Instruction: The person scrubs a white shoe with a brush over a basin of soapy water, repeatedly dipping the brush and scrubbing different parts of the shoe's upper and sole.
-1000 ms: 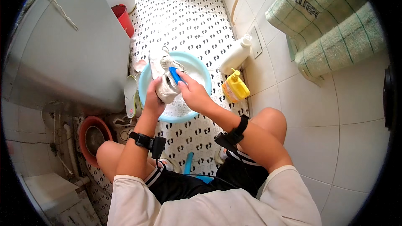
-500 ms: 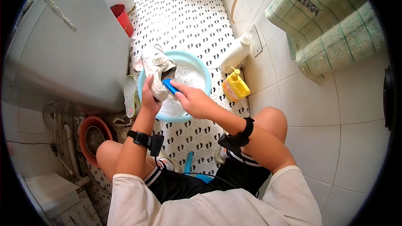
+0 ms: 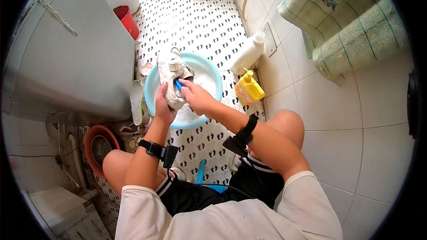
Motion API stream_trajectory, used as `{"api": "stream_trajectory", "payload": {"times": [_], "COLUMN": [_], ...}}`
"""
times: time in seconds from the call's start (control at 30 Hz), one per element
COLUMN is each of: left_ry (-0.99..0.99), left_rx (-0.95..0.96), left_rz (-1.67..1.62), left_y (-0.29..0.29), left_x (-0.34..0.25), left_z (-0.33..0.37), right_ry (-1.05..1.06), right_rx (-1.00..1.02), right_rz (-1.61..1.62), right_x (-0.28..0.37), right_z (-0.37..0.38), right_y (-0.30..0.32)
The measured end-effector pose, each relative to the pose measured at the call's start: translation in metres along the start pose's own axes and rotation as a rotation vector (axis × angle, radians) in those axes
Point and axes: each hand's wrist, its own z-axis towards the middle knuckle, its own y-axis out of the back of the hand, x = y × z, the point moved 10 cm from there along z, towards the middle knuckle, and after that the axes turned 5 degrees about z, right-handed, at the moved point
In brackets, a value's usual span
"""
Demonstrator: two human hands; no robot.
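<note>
A white lace-up shoe (image 3: 165, 65) is held over a light blue basin (image 3: 217, 80) of foamy water, its toe pointing away from me. My left hand (image 3: 165, 105) grips the shoe along its left side near the heel. Closed around a blue-handled brush (image 3: 179, 84), my right hand (image 3: 198, 99) works at the shoe's opening. Only the handle shows; the brush's head is hidden in the shoe and behind my fingers.
Right of the basin stand a white bottle (image 3: 249, 53) and a yellow pump bottle (image 3: 249, 90) by the tiled wall. A pale insole (image 3: 136, 100) lies left, next to a large grey cabinet (image 3: 89, 62). A red bucket (image 3: 126, 21) stands farther off; a checked towel (image 3: 342, 18) hangs right.
The shoe has turned more upright and shifted slightly right. My right hand has brought the brush deeper into the shoe's opening, so less of the blue handle shows.
</note>
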Motion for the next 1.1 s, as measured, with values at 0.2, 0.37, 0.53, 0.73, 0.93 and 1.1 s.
{"api": "stream_trajectory", "payload": {"times": [0.2, 0.37, 0.53, 0.73, 0.93, 1.1], "left_ry": [0.0, 0.047, -0.018, -0.002, -0.023, -0.003], "left_rx": [0.004, -0.037, -0.052, -0.074, -0.11, -0.08], "left_rz": [0.018, 0.088, 0.043, -0.003, -0.086, -0.152], "left_y": [0.015, 0.01, 0.02, 0.015, 0.019, 0.011], "left_x": [-0.02, -0.003, -0.025, -0.006, -0.018, -0.008], "left_z": [0.004, 0.003, 0.007, 0.01, 0.01, 0.013], "right_ry": [0.323, 0.331, 0.363, 0.441, 0.473, 0.496], "right_rx": [-0.024, -0.083, 0.027, -0.093, -0.076, -0.212], "right_rz": [-0.321, -0.464, -0.522, -0.43, -0.503, -0.485], "right_x": [0.026, 0.026, 0.037, 0.029, 0.043, 0.039], "right_z": [-0.016, -0.011, -0.026, -0.007, -0.023, -0.023], "right_y": [-0.002, 0.003, -0.001, 0.005, 0.005, 0.004]}}
